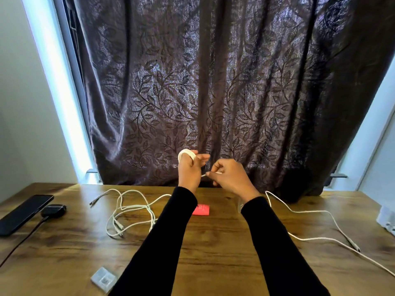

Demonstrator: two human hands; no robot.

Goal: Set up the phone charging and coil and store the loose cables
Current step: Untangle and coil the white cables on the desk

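One white cable (187, 155) is coiled round the left hand (189, 169)'s fingers, the right hand (229, 176) pinching its tail; tucking that end likely comes next.

From my feed the room is dim. Daylight leaks in as 2 bright strips either side of the dark leaf-patterned curtain (213, 92) and speckles through its weave. The left strip is blown out to white-blue. The wooden desk (213, 242) shows soft sheen and faint shadows. Wide-angle distortion bends the window frame at the edges; both hands look slightly blurred, perhaps by motion.
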